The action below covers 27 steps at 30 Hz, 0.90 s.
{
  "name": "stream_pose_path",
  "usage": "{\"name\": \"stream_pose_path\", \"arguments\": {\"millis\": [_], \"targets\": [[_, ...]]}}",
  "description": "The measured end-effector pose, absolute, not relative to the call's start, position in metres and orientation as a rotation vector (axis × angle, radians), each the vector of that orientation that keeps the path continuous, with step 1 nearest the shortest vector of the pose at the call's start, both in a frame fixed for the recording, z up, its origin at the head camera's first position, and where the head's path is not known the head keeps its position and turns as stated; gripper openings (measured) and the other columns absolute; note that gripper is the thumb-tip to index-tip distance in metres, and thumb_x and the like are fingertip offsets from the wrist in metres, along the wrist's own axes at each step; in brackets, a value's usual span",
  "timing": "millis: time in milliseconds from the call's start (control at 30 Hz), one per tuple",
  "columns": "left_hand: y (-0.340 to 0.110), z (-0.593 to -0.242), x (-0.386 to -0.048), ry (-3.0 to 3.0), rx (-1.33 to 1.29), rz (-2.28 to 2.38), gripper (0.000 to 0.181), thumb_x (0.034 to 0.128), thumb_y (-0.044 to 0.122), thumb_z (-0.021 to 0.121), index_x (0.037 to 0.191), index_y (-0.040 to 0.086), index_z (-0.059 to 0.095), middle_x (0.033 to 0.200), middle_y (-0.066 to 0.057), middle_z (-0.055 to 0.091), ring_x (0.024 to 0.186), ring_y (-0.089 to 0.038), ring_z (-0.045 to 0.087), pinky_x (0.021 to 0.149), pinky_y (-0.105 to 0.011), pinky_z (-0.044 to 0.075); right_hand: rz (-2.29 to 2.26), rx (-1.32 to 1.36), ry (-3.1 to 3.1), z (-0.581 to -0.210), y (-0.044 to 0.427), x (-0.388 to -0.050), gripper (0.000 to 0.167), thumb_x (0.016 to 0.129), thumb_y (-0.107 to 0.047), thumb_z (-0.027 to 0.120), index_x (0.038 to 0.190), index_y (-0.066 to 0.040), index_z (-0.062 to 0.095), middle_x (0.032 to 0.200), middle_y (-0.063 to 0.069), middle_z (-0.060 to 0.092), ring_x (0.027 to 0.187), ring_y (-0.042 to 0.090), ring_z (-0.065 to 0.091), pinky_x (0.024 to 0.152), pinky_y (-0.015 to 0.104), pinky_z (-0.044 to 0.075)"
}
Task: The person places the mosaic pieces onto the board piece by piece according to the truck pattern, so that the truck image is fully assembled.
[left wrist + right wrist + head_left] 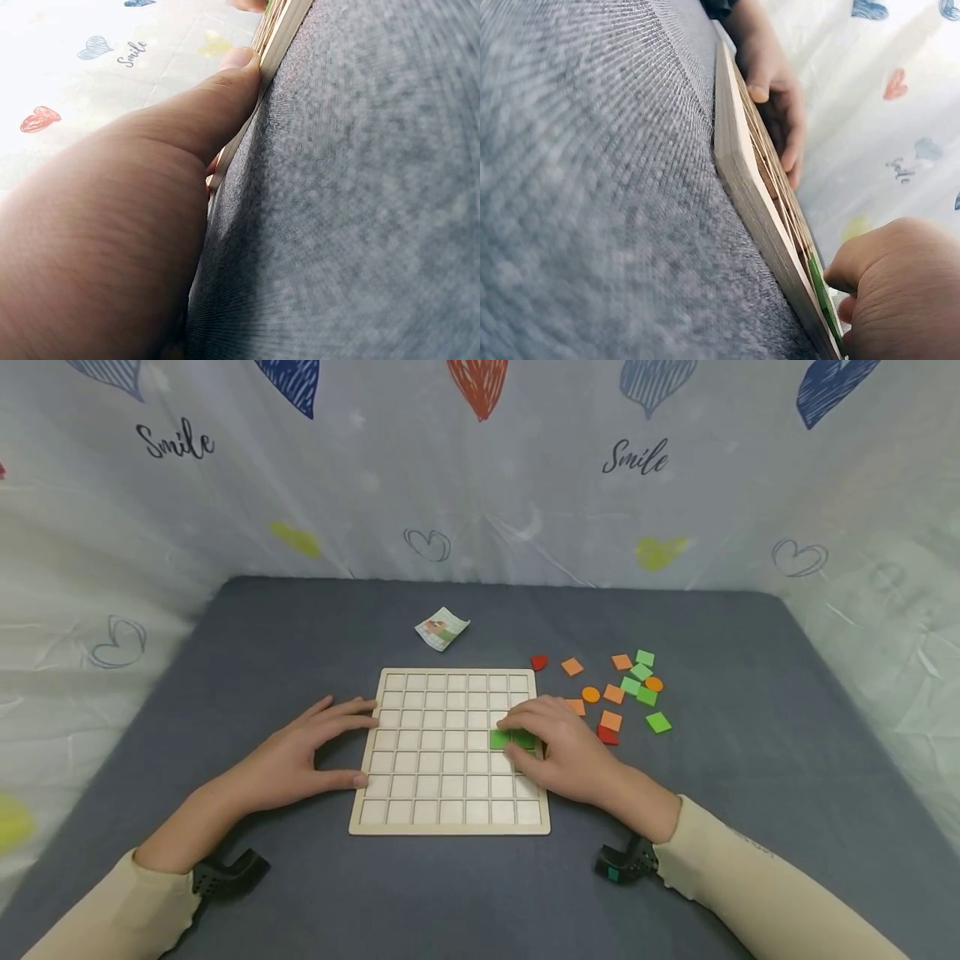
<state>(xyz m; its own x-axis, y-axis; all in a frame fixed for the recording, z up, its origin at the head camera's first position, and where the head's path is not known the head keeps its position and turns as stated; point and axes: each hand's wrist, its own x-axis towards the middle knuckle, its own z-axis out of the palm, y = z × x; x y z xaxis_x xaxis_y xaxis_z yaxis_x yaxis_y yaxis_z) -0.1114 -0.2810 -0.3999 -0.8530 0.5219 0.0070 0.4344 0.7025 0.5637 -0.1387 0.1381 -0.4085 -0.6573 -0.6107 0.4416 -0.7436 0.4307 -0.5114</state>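
Two green tiles [499, 740] sit in board [428, 764] nr R edge, R hand [573, 758] at them, can't tell if grip pinches; L hand [311, 752], fingers spread, touches board's L edge.

Grid board [450, 829]: pale bare wood, matt, smooth on top; edge looks layered like ply in the right wrist view. Table cover [420, 902]: grey cloth, matt, visibly textured weave up close. Far backdrop [510, 493]: thin white sheeting, creased, faint sheen, printed. Green tiles [500, 740] in the board: smooth, flat colour; material unclear. Loose pieces [572, 667] at right: same smooth look, too small to call. Far card [442, 629]: printed paper, curled. Sleeves [780, 877]: matt cloth. Wrist mounts [228, 875]: black, plastic-looking.
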Motion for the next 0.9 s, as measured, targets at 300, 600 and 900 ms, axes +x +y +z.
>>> {"name": "stream_pose_path", "arguments": {"millis": [300,600,900], "targets": [[-0.285,-0.397,-0.111,2.756,0.787,0.848,0.081,0.0912,0.060,0.085,0.160,0.030,0.056,0.177,0.005,0.034,0.167,-0.042,0.011,0.131,-0.071,0.017,1.032,1.131,-2.428,-0.405,0.141,-0.139,0.027,0.098,-0.010,0.078,0.124,-0.004,0.078,0.121,0.006,0.075,0.108,0.024,0.065,0.093,0.047,0.053],[-0.284,-0.400,-0.108,2.740,0.759,0.858,0.080,0.0919,0.059,0.084,0.161,0.032,0.055,0.177,0.005,0.032,0.166,-0.046,0.009,0.128,-0.076,0.019,0.927,1.017,-2.420,-0.403,0.161,-0.139,0.026,0.098,-0.010,0.078,0.123,-0.001,0.077,0.120,0.009,0.072,0.109,0.028,0.065,0.094,0.049,0.052],[-0.280,-0.398,-0.111,2.737,0.767,0.839,0.082,0.0915,0.061,0.084,0.161,0.030,0.055,0.177,0.004,0.032,0.167,-0.043,0.010,0.130,-0.073,0.018,0.805,0.869,-2.412,-0.408,0.211,-0.137,0.029,0.093,-0.006,0.079,0.121,0.002,0.077,0.116,0.014,0.074,0.103,0.035,0.065,0.093,0.053,0.052]]}}
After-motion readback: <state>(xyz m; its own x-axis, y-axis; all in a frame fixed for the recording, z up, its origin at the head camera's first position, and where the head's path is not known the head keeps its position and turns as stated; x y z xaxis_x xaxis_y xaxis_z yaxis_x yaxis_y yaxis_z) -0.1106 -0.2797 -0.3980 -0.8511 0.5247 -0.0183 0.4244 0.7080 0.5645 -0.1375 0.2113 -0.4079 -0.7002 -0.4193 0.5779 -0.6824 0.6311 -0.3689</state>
